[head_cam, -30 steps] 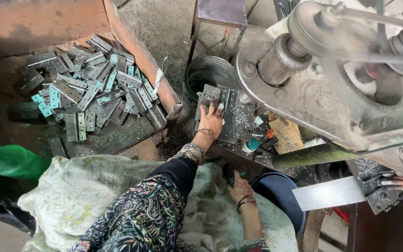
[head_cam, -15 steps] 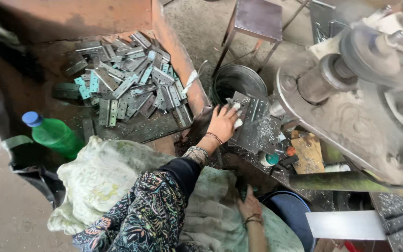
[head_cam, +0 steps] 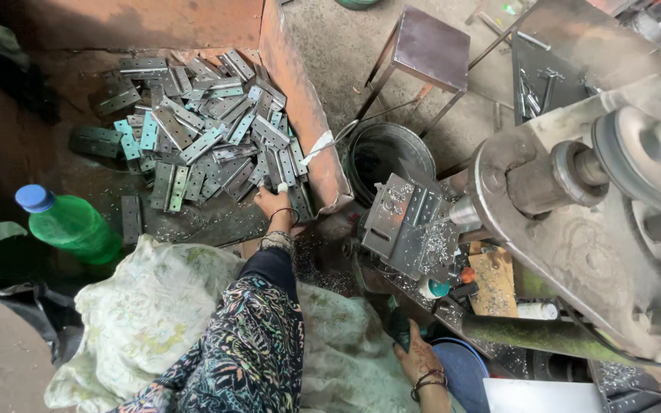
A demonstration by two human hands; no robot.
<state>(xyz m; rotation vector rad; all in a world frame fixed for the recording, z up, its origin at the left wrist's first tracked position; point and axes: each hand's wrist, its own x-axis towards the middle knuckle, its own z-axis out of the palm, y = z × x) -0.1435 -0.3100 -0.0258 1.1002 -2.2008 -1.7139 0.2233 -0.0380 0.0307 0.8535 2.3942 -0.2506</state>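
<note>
My left hand [head_cam: 273,203] closes on a metal hinge plate [head_cam: 283,170] at the pile's [head_cam: 193,138] near edge; my right hand [head_cam: 416,359] grips a dark handle [head_cam: 399,330]. Sharp edges risk cutting fingers.

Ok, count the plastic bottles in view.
1: a green bottle with a blue cap, lying left of the bin of metal plates that the left hand reaches into. Others may be hidden.

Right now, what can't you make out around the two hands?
- Left hand, head view: whether it grips a metal plate; the palm faces away over the pile.
- Right hand: the dark handle it holds is mostly covered by its fingers.
- Bucket: the inside is too dark to see.
- Machine: cut off by the right edge.
</note>
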